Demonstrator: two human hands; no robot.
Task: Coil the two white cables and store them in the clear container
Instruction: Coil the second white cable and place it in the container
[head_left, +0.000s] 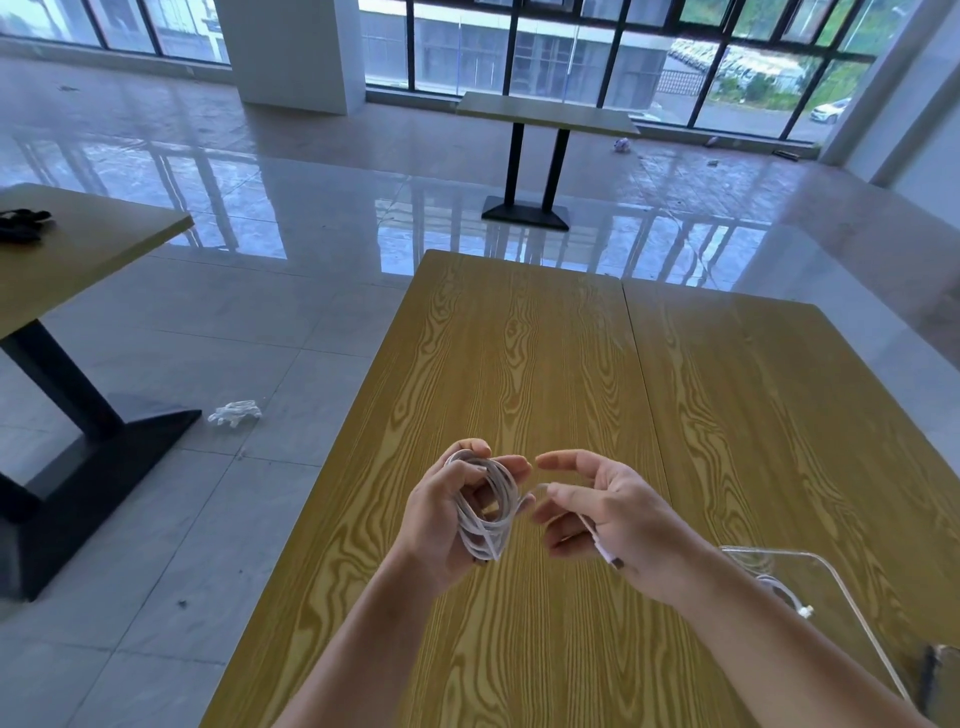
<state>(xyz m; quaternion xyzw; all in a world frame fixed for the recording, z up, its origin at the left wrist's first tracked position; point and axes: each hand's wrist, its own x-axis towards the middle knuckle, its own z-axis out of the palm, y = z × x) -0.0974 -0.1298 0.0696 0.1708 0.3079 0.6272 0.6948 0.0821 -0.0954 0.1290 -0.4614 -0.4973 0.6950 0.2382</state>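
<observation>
A white cable (485, 512) is wound in several loops around the fingers of my left hand (441, 525), which holds the coil above the wooden table (545, 374). My right hand (618, 514) is just to the right of the coil and pinches the cable's loose end, whose plug hangs by the palm. At the lower right stands the clear container (852, 618), partly hidden by my right forearm. Inside it lies a second white cable (784, 592) with its plug showing.
Two wooden tabletops butt together along a seam. Another table (67, 260) with a dark object stands at the left, a third table (545, 114) by the windows. Crumpled clear plastic (235, 413) lies on the tiled floor.
</observation>
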